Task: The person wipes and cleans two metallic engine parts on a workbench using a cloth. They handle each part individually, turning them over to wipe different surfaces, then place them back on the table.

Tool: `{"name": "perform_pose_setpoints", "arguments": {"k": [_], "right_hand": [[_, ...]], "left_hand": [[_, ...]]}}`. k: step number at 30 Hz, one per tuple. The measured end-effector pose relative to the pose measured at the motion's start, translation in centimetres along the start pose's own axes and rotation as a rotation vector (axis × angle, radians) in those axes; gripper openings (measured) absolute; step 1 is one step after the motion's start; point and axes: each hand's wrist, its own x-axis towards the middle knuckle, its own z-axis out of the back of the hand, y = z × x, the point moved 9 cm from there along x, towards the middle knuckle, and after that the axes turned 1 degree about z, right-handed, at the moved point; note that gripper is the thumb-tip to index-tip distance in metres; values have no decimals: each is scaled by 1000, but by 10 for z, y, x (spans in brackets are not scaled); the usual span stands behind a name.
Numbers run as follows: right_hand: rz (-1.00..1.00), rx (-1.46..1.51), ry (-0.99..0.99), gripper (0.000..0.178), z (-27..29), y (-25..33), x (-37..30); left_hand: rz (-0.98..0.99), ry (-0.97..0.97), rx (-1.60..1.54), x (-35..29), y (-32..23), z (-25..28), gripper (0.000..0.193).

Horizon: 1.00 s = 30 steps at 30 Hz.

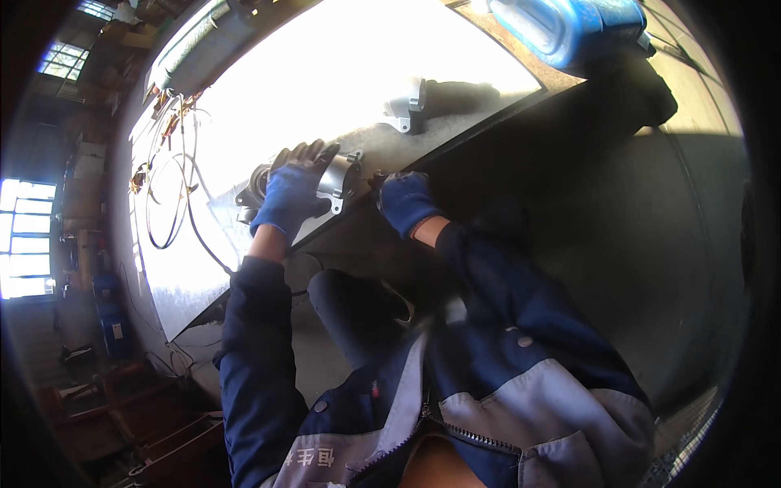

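Observation:
A grey cast-metal motor housing [342,175] with mounting ears lies on a sunlit metal table [342,73]. My left hand [291,193], in a blue glove, lies over it and grips it. My right hand [404,201], also in a blue glove, is closed just to the right of the housing at the table's near edge; I cannot tell whether it holds a small tool. A second small metal casting [407,106] sits farther back on the table, apart from both hands.
Loops of wire and cable [175,187] lie at the table's left end. A blue plastic container [569,24] stands at the far right corner. A pipe-like bar [195,45] runs along the far left. Shelves and clutter line the dim left side.

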Motion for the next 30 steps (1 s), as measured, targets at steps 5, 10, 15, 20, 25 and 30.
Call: {"name": "perform_pose_setpoints", "arguments": {"k": [5,10,15,20,25,30], "right_hand": [[-115,-82,105,17,-40,15,-1],[-114,183,130,19,-52,30,-14],[-282,365,260,23,-19,48,-25],[307,200,505,27,-11,89,-2],[-94,526,730,30,36,35,28],[283,-47,151,25,25,8,56]], "left_hand": [[-37,-132,-264,9,2,-28,74],[-75,-213,-299,7,2,-26,71],[-48,-239,-292,6,3,-31,72],[-5,-222,-237,8,7,-32,67],[-1,-183,-239,13,6,-38,65],[4,-164,-242,9,6,-37,68]]}}
